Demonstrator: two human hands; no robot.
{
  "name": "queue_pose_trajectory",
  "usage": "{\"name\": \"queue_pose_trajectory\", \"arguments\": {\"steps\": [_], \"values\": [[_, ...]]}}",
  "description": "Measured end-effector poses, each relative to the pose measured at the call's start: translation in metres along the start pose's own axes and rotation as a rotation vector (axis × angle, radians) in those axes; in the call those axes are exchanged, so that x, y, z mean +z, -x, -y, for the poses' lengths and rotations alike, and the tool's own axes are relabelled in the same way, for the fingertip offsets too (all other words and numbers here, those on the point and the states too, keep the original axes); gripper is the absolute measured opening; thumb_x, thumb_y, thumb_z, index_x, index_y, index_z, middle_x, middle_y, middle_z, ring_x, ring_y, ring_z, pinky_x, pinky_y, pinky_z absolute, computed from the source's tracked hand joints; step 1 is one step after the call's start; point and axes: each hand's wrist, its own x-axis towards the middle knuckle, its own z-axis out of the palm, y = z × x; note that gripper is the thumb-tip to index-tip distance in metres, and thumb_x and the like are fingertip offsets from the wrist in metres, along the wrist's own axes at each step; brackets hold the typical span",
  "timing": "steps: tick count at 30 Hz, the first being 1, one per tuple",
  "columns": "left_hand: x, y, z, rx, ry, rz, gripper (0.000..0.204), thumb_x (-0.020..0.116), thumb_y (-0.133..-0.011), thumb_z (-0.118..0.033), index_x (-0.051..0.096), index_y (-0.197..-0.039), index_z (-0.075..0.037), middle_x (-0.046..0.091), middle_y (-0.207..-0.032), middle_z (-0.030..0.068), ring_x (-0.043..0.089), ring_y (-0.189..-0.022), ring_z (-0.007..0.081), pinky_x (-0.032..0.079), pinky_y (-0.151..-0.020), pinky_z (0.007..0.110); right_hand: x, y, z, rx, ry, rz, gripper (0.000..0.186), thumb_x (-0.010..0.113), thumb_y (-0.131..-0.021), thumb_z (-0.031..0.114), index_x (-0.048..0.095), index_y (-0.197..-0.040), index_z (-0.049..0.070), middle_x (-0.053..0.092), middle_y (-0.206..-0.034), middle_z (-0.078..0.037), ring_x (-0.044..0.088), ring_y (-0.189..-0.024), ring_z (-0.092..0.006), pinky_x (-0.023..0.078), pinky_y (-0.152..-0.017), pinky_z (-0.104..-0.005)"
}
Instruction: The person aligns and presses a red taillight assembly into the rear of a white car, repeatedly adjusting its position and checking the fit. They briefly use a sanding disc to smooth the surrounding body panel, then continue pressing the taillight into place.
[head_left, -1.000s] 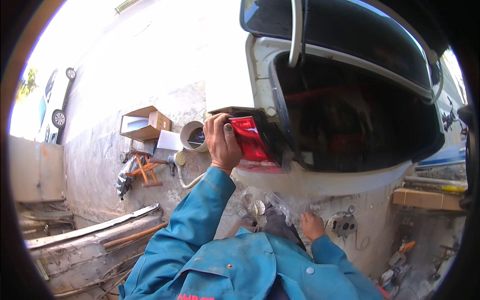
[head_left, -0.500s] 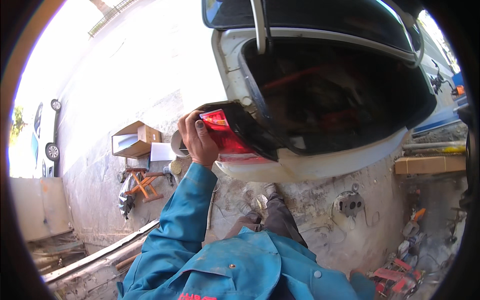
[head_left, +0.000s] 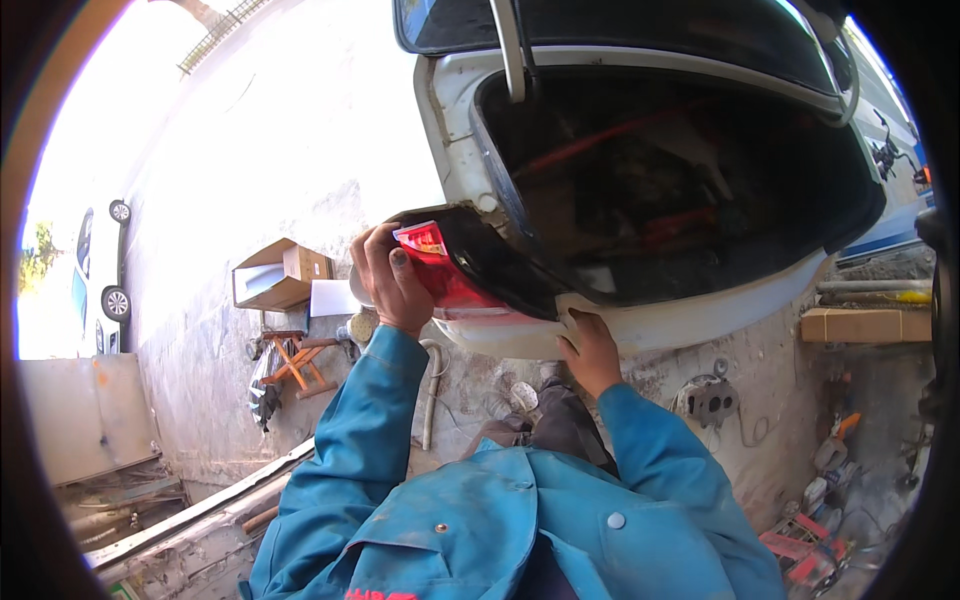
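Observation:
A red tail light (head_left: 455,285) with a black inner side sits at the rear left corner of a white car, above the bumper (head_left: 680,335). My left hand (head_left: 393,280) is closed round the light's outer end, with fingers over its top edge. At the other end of the light, my right hand (head_left: 592,352) touches the bumper, its thumb and fingers apart. The boot (head_left: 680,190) is open and dark inside, with a long red item in it. Whether the light is fastened at its back is hidden.
An open cardboard box (head_left: 285,275) stands on the left near a wooden folding stool (head_left: 297,362). Below the bumper, on the right, a grey metal part (head_left: 708,402) lies on the floor. A long carton (head_left: 865,326) and a red tool tray (head_left: 800,545) are farther right.
My right hand has come up from low at the right to the bumper beside the light's inner end. The left hand keeps its hold on the tail light.

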Motion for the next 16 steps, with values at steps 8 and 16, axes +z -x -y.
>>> {"name": "queue_pose_trajectory", "arguments": {"steps": [8,16], "values": [[0.000,0.004,-0.002,0.024,-0.016,0.010,0.072,0.041,-0.116,-0.062,0.065,-0.138,0.002,0.062,-0.131,0.0255,0.059,-0.119,0.0398,0.046,-0.106,0.052,0.016,-0.023,-0.011,-0.052,0.037,0.052,0.031,0.086,-0.096,0.021,0.070,-0.115,0.004,0.070,-0.119,-0.022,0.069,-0.109,-0.0479,0.059,-0.091,-0.0573],[-0.008,0.001,0.006,0.062,-0.066,0.074,0.080,0.046,-0.113,-0.070,0.063,-0.146,0.001,0.061,-0.136,0.0255,0.059,-0.124,0.0407,0.047,-0.110,0.052,0.021,-0.037,-0.010,-0.076,0.100,0.070,0.028,0.087,-0.096,0.025,0.077,-0.116,0.008,0.072,-0.114,-0.020,0.073,-0.106,-0.0441,0.061,-0.090,-0.0561]]}}
